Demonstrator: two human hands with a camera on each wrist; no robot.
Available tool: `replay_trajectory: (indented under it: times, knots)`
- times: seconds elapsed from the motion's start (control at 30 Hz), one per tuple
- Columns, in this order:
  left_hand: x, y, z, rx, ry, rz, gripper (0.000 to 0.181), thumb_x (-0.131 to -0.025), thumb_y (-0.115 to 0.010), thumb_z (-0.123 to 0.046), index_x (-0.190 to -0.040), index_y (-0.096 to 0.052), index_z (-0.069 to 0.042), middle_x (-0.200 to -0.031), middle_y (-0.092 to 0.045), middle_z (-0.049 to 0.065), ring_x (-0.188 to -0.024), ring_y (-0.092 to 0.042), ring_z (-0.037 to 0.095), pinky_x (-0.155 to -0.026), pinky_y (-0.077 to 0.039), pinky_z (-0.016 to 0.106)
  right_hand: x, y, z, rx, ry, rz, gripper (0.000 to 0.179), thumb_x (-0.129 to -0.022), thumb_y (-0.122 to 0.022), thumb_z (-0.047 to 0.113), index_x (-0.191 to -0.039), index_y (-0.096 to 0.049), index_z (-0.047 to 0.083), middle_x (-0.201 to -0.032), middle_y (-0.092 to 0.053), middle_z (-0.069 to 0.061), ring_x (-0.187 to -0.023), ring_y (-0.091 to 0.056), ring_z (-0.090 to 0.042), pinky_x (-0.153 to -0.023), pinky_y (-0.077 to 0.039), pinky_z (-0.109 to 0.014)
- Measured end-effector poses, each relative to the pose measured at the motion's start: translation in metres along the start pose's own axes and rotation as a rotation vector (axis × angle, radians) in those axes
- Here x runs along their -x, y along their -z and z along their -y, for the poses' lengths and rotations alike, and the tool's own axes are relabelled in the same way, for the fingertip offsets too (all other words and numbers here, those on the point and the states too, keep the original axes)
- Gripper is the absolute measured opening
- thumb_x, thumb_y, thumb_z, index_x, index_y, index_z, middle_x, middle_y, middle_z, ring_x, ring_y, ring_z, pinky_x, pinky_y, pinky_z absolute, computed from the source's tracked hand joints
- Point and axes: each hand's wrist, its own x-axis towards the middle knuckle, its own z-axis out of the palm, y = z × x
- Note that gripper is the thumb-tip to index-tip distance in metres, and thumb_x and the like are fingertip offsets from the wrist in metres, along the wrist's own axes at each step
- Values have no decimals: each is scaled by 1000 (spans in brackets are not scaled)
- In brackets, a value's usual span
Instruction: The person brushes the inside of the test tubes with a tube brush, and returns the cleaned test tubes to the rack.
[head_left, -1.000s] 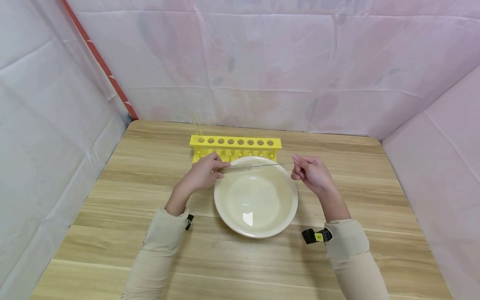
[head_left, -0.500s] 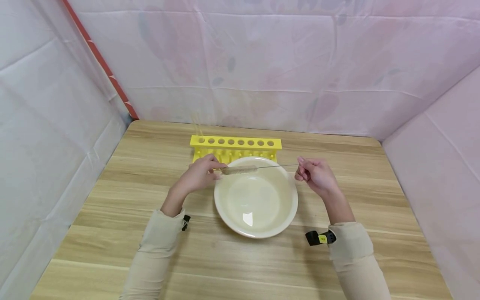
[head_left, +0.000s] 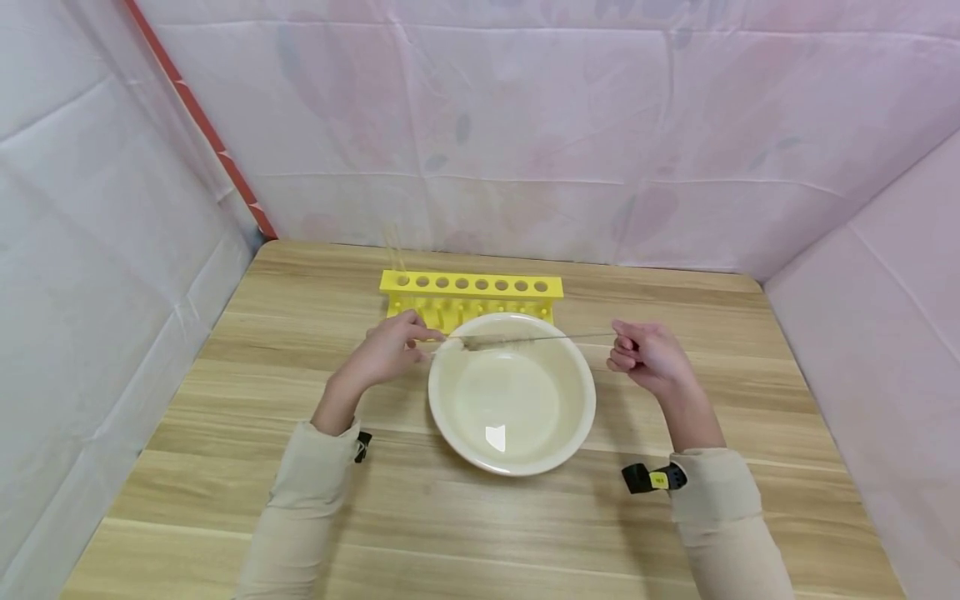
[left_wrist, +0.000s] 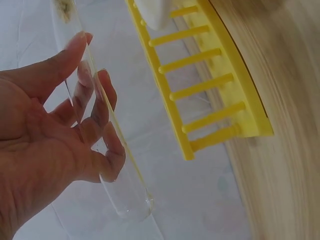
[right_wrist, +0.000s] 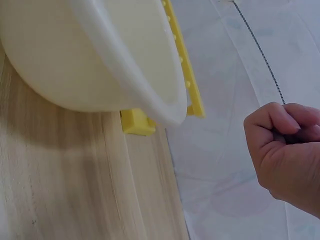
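Observation:
My left hand [head_left: 382,350] holds a clear glass test tube [left_wrist: 127,197] between thumb and fingers, its rounded end pointing away from the basin. A test tube brush [head_left: 483,342] lies in line with the tube; in the left wrist view the tip of its bristles [left_wrist: 64,9] shows inside the glass. The twisted wire handle [right_wrist: 262,52] runs to my right hand [head_left: 651,358], whose curled fingers grip its end. Tube and brush span the far part of a cream basin [head_left: 512,468], above its rim.
Behind the basin stands a yellow test tube rack [head_left: 471,286] with a row of holes. Another glass tube [head_left: 395,248] stands in its leftmost hole, leaning slightly. The wooden table [head_left: 480,542] meets fabric-covered walls [head_left: 525,125] at the back and sides.
My right hand has moved right and slightly toward me, drawing the brush along. My left hand has shifted a little left with the tube, so the hands are farther apart.

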Motion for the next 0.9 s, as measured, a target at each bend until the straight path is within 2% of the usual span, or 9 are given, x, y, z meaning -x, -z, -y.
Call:
replay_trajectory:
  times: [0.17,0.27,0.47,0.63,0.8,0.9]
  knots:
    - [5,4,9,-3,-5,4,33,-81,-65,0,-112,-66,-7,-95,-54,9,-80,-49,21,-68,-36,38,4,10,0,62,77,-28,44,-98,-36,4,-54,-43,3,-53,-36,-3,-50,-38,-14,-55,-38,-25]
    - [9,8,16,-30,6,-5,33,-80,-65,1,-112,-66,-6,-96,-55,12,-79,-50,22,-67,-39,39,7,18,2,73,105,-36,42,-98,-37,4,-57,-45,2,-56,-42,-4,-52,-40,-15,-55,-39,-25]
    - [19,15,30,-27,98,-42,32,-83,-63,1,-113,-65,-7,-96,-53,10,-81,-50,24,-69,-37,39,18,42,8,-30,121,-20,40,-98,-35,3,-60,-48,0,-56,-42,-5,-51,-39,-16,-55,-36,-25]
    - [22,18,36,-3,118,-44,31,-84,-62,-1,-114,-65,-7,-99,-53,12,-83,-50,24,-67,-38,36,25,57,7,-75,123,10,42,-98,-34,4,-60,-49,-2,-55,-39,-6,-51,-39,-17,-56,-36,-25]
    - [21,14,34,-7,97,-49,31,-83,-63,-1,-113,-65,-7,-101,-54,14,-82,-50,24,-70,-37,40,23,55,-1,-114,126,40,44,-98,-30,1,-58,-48,-3,-54,-34,-7,-52,-28,-20,-56,-35,-25]
    - [19,11,30,0,79,-53,32,-82,-64,0,-113,-66,-7,-99,-55,14,-82,-50,24,-71,-36,41,20,47,-6,-96,131,56,45,-99,-28,0,-58,-46,-2,-55,-26,-8,-53,-25,-21,-56,-35,-25]
